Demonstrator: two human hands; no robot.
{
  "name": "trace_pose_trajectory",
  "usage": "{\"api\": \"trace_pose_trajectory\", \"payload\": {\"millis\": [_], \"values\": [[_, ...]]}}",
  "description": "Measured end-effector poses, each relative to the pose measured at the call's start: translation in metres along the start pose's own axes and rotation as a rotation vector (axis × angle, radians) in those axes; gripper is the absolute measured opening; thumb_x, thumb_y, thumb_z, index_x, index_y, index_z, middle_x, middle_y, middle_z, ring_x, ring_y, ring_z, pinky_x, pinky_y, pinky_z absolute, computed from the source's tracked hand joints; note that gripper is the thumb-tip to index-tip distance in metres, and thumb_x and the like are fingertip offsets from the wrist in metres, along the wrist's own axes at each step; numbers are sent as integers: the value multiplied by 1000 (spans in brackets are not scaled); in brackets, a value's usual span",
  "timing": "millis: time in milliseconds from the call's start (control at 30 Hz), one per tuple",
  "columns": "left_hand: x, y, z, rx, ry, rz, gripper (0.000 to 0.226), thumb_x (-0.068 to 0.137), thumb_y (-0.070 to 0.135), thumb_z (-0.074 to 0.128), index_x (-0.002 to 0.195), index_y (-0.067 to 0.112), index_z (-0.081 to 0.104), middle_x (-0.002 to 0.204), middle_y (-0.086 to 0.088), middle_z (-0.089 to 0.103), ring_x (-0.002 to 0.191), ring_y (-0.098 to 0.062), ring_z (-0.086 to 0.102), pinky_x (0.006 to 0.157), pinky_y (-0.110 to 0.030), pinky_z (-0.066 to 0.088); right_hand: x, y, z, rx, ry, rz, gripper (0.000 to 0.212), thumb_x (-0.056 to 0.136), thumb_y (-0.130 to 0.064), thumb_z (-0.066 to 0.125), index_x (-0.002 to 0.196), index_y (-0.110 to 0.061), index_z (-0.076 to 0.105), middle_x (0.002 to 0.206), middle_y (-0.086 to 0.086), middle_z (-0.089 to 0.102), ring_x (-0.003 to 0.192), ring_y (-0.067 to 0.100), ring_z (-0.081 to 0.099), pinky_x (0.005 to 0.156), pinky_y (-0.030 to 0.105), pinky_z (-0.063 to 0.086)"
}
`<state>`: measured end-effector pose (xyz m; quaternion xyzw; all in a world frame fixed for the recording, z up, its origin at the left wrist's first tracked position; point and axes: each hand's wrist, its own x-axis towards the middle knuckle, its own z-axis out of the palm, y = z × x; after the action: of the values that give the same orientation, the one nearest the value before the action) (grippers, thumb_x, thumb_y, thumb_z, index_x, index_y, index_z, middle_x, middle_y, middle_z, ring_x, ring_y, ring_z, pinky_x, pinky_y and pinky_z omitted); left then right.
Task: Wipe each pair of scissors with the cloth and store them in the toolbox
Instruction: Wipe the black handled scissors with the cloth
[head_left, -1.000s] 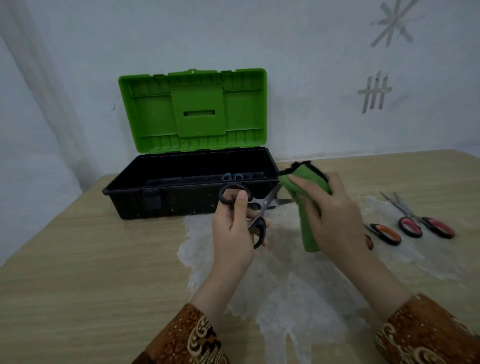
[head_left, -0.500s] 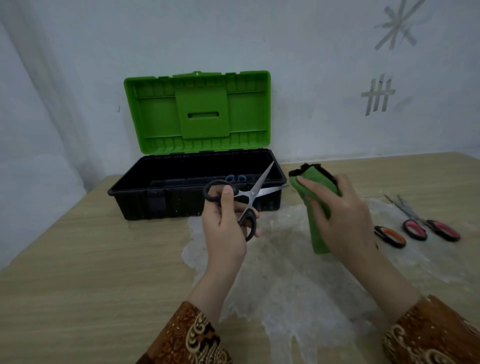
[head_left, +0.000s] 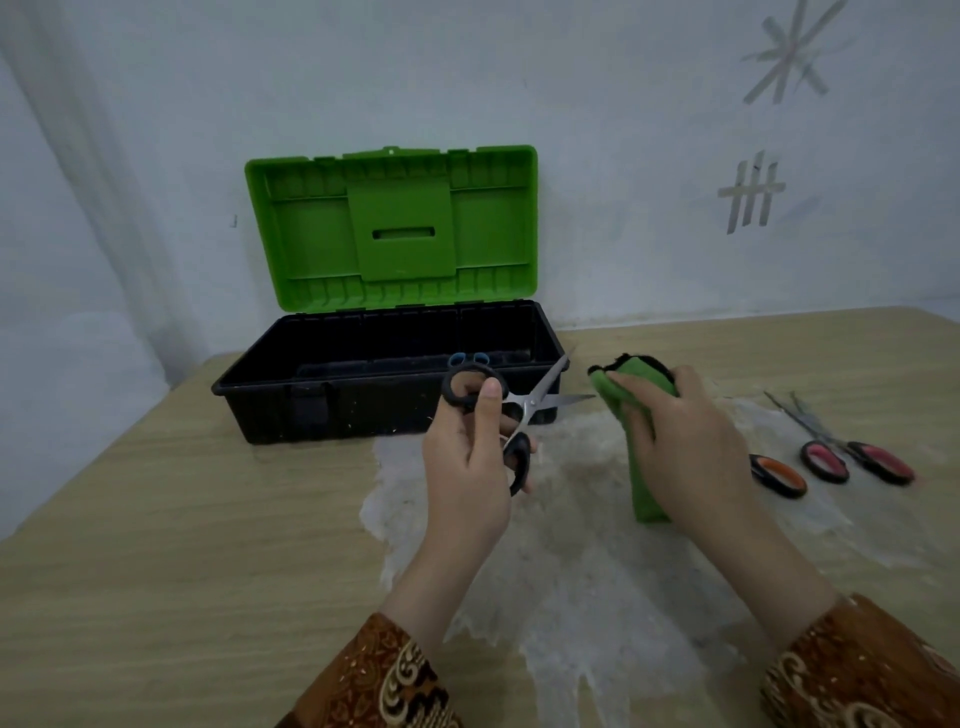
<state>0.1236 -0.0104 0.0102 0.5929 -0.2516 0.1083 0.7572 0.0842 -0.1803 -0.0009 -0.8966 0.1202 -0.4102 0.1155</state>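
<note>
Head: scissors blades now apart from cloth

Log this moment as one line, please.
left hand: holds black scissors, blades open | right hand: grips green cloth | toolbox: open

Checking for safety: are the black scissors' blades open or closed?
Open: the black scissors in the left hand show two blades spread in a V.
</note>
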Motion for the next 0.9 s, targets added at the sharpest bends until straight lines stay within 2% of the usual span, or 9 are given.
{"api": "trace_pose_trajectory", "payload": {"millis": [67,133,233,333,500,667,767,833,900], "values": [[1,-2,-1,48,2,20,19,100,28,40,88,15,49,69,-35,52,44,-16,56,38,-35,47,2,-2,-7,78,71,-38,33,93,-17,56,124,-23,63,90,5,47,51,13,40,42,19,31],[3,-7,-3,78,16,18,22,102,32,41,88,18,51,70,-32,55,51,-26,59,45,-42,49,-2,-16,-11,168,105,-220,36,91,-17,56,125,-22,62,98,11,55,57,13,46,47,18,37],[2,-11,-4,127,16,25,23,98,41,45,88,23,55,73,-19,62,64,-40,60,52,-54,49,-12,-32,-2,184,-24,-432,37,94,-27,46,127,-27,62,103,12,58,58,18,51,46,22,43],[-2,-9,-3,131,-40,15,19,99,37,44,86,29,56,66,-5,59,62,-43,59,46,-56,48,-7,-24,6,162,-39,-334,36,93,-27,47,125,-27,62,98,12,58,53,17,47,44,20,37],[-8,-3,4,78,-188,-50,18,98,31,43,89,17,50,67,-21,54,46,-28,55,38,-30,43,4,12,7,16,-12,-101,27,90,-20,59,116,-21,66,90,12,52,46,17,35,45,17,24],[-1,-4,0,55,-100,-71,20,102,29,43,92,12,51,72,-28,54,52,-34,57,40,-42,49,10,28,-2,16,68,82,30,92,-18,58,121,-18,63,101,15,52,60,20,40,49,22,25],[3,-8,-7,60,-41,-99,20,102,25,41,91,11,51,72,-29,55,50,-26,59,39,-36,49,12,9,-11,160,141,-73,34,91,-18,60,124,-18,62,104,13,54,65,18,46,51,16,31],[3,-10,-8,124,-42,-69,20,102,28,43,91,15,53,72,-24,59,57,-30,61,48,-43,51,4,-10,-11,208,69,-260,37,89,-21,58,125,-21,62,108,12,55,65,17,50,55,11,38],[2,-10,-10,227,-97,29,18,101,29,43,90,21,55,67,-14,60,56,-29,60,47,-46,50,-7,-25,-2,166,-73,-363,42,88,-19,58,130,-26,57,112,11,52,64,20,53,50,21,45]]}}
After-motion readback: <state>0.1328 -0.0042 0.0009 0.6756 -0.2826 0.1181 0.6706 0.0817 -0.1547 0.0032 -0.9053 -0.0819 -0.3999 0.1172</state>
